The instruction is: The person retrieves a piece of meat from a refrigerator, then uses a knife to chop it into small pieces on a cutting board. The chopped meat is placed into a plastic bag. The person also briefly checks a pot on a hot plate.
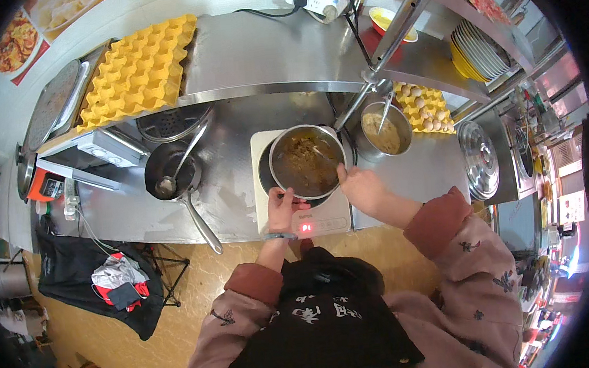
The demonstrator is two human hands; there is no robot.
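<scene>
A round steel pot [309, 189] with brown, chunky food in dark liquid sits on a white induction cooker [301, 219], whose red display is lit. The handle of a utensil [321, 154] slants out of the food. At the pot's front left rim is my left hand [282, 210], its fingers on or close to the rim. My right hand [363, 187] is at the right rim, fingers closed; whether it grips the rim or something else cannot be told. Just right of the cooker stands a steel container [406, 149] of pale beige mixture with a spoon in it.
On the left of the steel counter [239, 187] lies a saucepan [193, 182] with a ladle, its handle past the front edge. A shelf [266, 54] with yellow egg trays [140, 67] runs above the counter's back. Eggs [424, 110] and a steel lid [477, 160] are right. A metal post [382, 52] slants nearby.
</scene>
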